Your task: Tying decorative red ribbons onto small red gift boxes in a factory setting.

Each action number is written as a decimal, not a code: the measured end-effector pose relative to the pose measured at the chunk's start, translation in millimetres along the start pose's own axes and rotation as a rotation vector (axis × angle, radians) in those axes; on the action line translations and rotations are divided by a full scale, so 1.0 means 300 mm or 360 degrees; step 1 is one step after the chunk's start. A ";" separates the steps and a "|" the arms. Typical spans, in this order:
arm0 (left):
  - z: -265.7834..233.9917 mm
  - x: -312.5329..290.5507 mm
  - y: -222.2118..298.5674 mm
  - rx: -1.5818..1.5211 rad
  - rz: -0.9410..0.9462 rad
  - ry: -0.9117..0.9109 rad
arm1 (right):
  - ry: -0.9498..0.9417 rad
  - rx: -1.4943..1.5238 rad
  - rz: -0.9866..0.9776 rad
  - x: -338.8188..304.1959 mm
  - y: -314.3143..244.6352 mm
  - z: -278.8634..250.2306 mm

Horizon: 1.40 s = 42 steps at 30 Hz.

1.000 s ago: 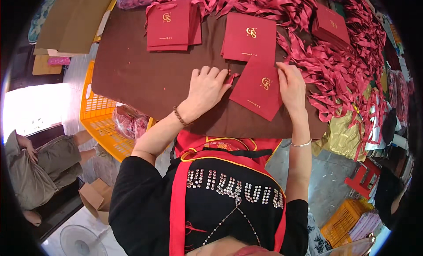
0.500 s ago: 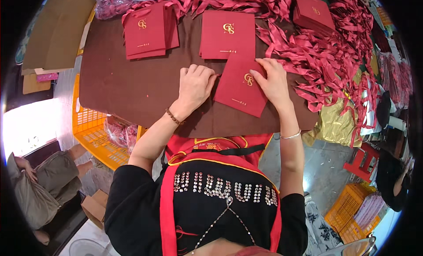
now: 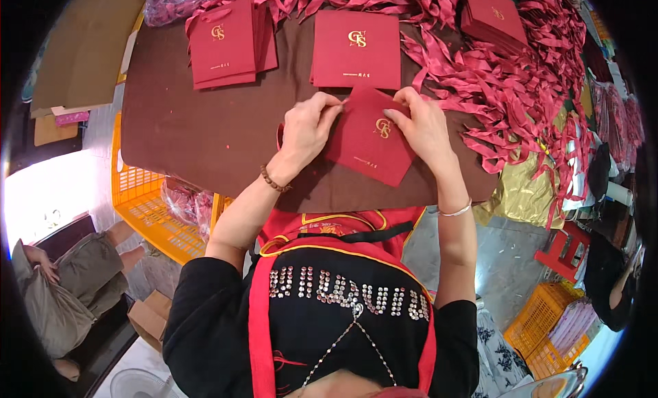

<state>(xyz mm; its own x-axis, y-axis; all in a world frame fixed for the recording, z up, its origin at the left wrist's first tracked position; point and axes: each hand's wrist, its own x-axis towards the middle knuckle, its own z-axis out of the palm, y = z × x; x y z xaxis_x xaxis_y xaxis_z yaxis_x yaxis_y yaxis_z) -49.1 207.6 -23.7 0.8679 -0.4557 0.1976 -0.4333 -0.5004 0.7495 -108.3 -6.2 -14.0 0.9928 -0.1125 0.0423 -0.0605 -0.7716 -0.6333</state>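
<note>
A flat red paper gift bag point(image 3: 363, 144) with a gold emblem lies tilted on the brown-covered table in front of me. My right hand point(image 3: 421, 124) grips its upper right edge, thumb on the front face and fingers behind. My left hand point(image 3: 308, 124) is closed in a pinch at the upper left edge of the bag. A bit of red ribbon point(image 3: 279, 133) shows at the left side of this hand; the rest is hidden by the fingers. Just beyond lies a stack of matching bags point(image 3: 356, 50).
More red bags point(image 3: 223, 45) lie at the far left, and another stack point(image 3: 495, 17) at the far right. Loose red ribbons point(image 3: 480, 89) heap over the table's right side. An orange crate point(image 3: 147, 206) stands left of the table. A seated person point(image 3: 68, 281) is at left.
My left hand has moved up and right to the bag's edge. The bag has shifted slightly left, and its upper part now bends between my hands.
</note>
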 end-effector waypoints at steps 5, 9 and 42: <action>0.036 -0.020 0.011 -0.0191 0.0189 -0.0024 | -0.0346 0.0488 0.0169 0.015 0.042 0.019; 0.036 -0.050 0.003 -0.0211 0.0130 -0.0067 | -0.0695 0.0959 0.0446 0.005 0.047 0.027; 0.086 -0.059 0.001 -0.0193 0.0076 0.0111 | -0.0619 0.0880 0.0263 -0.025 0.025 0.075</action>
<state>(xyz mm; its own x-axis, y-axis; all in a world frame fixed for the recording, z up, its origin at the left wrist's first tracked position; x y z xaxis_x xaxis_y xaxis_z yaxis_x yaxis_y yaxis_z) -71.0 196.6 -43.3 0.8637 -0.4224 0.2749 -0.4455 -0.3850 0.8083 -113.9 3.0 -36.6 0.9464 0.1112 -0.3034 -0.2549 -0.3201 -0.9125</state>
